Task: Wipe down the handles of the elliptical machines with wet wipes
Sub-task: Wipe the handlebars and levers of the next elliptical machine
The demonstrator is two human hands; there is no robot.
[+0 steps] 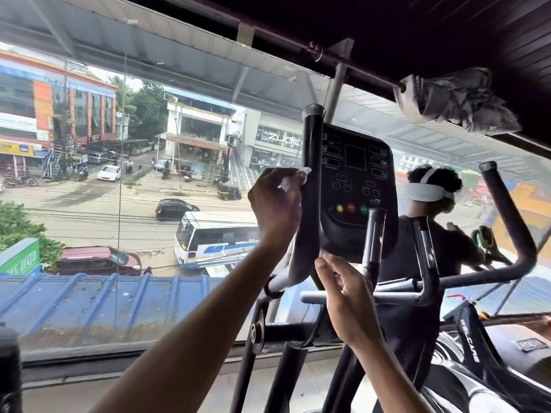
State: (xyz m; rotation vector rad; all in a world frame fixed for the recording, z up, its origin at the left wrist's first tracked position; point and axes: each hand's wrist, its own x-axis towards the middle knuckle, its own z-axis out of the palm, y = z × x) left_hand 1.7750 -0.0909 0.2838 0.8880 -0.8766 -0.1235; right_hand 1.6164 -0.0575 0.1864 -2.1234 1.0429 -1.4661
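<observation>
White wipe (293, 177) in left hand (277, 205)

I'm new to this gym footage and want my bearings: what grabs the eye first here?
Dead centre, the left grip holds a white wipe against the elliptical's black upright handle, beside the dark console. Behind it, the big window shows a street with a white bus. At right stands another person wearing a white headset.
</observation>
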